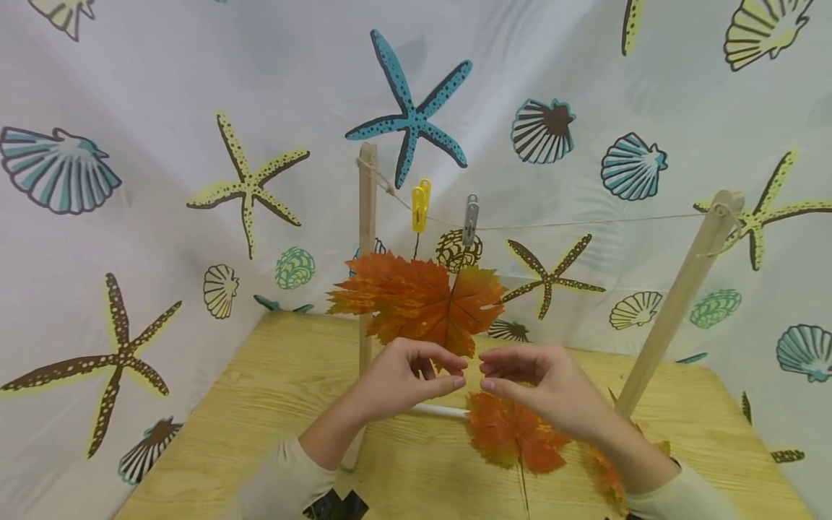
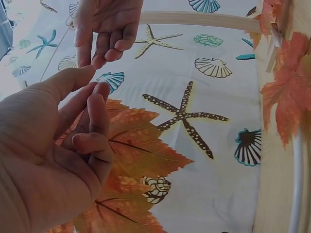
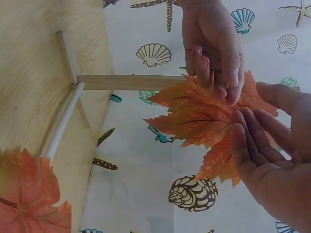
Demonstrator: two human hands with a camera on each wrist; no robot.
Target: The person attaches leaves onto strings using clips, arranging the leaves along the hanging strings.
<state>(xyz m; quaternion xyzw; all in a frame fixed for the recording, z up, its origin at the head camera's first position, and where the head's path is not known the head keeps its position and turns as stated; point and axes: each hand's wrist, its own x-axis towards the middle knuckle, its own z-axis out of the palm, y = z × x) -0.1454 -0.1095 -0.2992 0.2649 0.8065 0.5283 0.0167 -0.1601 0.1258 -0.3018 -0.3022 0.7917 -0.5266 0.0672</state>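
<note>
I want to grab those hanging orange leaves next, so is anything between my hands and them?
Nothing visible blocks them. The left hand and right hand hover just below and in front of the hanging leaves, which dangle from the yellow peg and grey peg. Only open air lies between.

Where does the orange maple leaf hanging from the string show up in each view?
Head: hanging orange maple leaf at centre, just above both hands.
Left wrist: lower centre, behind the left hand.
Right wrist: centre right, between the hands.
Shared landmark: the wooden post.
</note>
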